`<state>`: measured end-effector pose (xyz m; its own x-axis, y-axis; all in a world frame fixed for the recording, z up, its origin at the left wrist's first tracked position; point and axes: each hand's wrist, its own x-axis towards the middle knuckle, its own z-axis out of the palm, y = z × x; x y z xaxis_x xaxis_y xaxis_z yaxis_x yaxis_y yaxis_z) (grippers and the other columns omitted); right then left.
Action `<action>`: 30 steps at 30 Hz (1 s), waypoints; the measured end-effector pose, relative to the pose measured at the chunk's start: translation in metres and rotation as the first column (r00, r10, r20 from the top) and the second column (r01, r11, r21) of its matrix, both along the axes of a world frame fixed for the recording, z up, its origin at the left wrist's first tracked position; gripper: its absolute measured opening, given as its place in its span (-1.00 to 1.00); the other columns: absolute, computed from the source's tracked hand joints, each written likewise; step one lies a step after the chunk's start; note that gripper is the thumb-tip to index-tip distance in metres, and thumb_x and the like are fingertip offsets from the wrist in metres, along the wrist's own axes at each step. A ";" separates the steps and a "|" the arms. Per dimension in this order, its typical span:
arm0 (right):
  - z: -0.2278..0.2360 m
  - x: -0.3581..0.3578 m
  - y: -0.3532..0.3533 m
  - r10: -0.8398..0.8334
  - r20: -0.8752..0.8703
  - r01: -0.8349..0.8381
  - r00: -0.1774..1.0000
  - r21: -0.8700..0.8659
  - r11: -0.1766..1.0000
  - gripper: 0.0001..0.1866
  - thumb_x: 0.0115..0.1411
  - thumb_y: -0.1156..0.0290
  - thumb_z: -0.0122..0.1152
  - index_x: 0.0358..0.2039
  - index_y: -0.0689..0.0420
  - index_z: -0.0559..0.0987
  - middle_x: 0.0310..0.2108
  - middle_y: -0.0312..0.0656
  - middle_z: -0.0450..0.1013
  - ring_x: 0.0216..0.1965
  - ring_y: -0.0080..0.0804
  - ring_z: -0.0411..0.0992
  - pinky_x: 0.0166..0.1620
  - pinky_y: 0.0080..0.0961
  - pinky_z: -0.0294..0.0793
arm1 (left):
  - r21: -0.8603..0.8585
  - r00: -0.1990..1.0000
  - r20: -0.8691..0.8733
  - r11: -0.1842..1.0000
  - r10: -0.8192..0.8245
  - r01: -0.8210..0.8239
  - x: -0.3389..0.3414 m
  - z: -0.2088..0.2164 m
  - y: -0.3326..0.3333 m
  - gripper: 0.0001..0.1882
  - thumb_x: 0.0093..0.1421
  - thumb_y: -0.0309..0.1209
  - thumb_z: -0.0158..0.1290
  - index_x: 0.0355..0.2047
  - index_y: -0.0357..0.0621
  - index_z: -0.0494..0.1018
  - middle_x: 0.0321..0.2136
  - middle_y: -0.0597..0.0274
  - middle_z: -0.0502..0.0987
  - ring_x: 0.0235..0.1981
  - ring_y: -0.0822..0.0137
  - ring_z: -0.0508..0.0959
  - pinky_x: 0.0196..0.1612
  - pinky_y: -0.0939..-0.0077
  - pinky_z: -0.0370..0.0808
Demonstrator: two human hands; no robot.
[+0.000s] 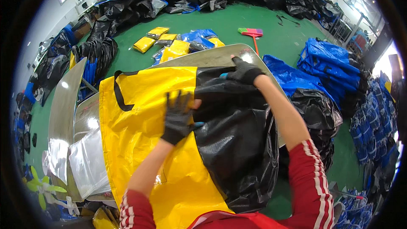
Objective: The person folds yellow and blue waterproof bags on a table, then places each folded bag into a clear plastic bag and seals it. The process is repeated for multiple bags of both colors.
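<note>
A large yellow-and-black plastic bag (144,131) lies spread over a table (220,54), its near end reaching my body. The left side is glossy yellow with a black strap handle (119,93); the right side is creased black. My left hand (178,118), in a dark striped work glove with bare fingertips, rests on the yellow side by the seam, fingers spread. My right hand (245,72), gloved likewise, lies on the black part at the far edge. Its fingers stretch past that edge and its thumb is held apart.
Clear plastic sheets (90,163) lie left of the bag. Folded yellow and blue packs (174,48) sit on the green floor beyond the table, near a broom (251,33). Blue tarpaulin bundles (324,68) are heaped at right. A small green-bladed fan (42,186) stands at lower left.
</note>
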<state>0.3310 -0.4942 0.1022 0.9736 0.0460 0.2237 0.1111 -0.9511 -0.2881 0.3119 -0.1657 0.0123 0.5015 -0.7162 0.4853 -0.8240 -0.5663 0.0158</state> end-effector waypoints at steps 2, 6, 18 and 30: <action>-0.032 0.051 0.015 -0.190 -0.221 0.164 0.956 -0.130 0.978 -0.36 0.06 -0.08 0.17 0.07 0.05 0.49 0.02 0.05 0.44 0.06 -0.05 0.40 0.12 -0.25 0.34 | 0.118 0.985 -0.083 0.980 -0.149 0.158 -0.004 -0.005 -0.043 -0.33 0.07 0.14 0.02 0.19 0.31 0.31 0.33 0.03 0.05 0.38 -0.14 -0.11 0.25 -0.49 -0.36; -0.039 0.086 0.040 -0.290 0.113 0.306 0.950 -0.173 0.936 -0.67 0.15 0.14 0.04 -0.24 0.06 0.62 -0.24 -0.07 0.55 -0.21 -0.07 0.52 -0.20 -0.14 0.49 | 0.172 0.950 -0.250 0.957 -0.186 0.233 -0.008 -0.028 -0.062 -0.37 0.10 0.16 0.00 0.18 0.38 0.33 0.33 0.05 0.06 0.38 -0.15 -0.14 0.22 -0.52 -0.35; -0.042 -0.178 0.074 0.232 -0.616 -0.216 0.753 0.102 0.971 -0.66 0.33 0.16 -0.09 0.06 -0.12 0.46 -0.57 -0.10 0.46 -0.53 -0.18 0.45 -0.48 -0.22 0.41 | 0.087 0.938 -0.318 0.990 0.135 -0.113 0.042 -0.042 0.137 -0.61 0.29 -0.33 -0.12 0.10 -0.15 0.35 0.06 -0.08 0.42 0.15 -0.01 0.35 0.24 0.21 0.23; -0.004 -0.149 0.074 0.258 -0.411 -0.364 0.874 -0.204 0.909 -0.54 0.02 0.02 0.20 -0.10 -0.05 0.58 -0.17 -0.07 0.51 -0.09 -0.05 0.45 0.00 0.04 0.35 | 0.491 0.922 -0.338 0.871 0.188 0.003 0.017 0.058 0.157 -0.27 0.15 0.21 -0.07 0.16 -0.03 0.34 0.17 0.08 0.35 0.22 0.01 0.27 0.28 0.09 0.08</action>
<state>0.1821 -0.4201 0.0986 0.9062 0.3663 -0.2111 0.3510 -0.9302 -0.1072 0.3294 -0.0089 0.0700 0.6480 -0.7501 -0.1319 -0.7555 -0.6550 0.0135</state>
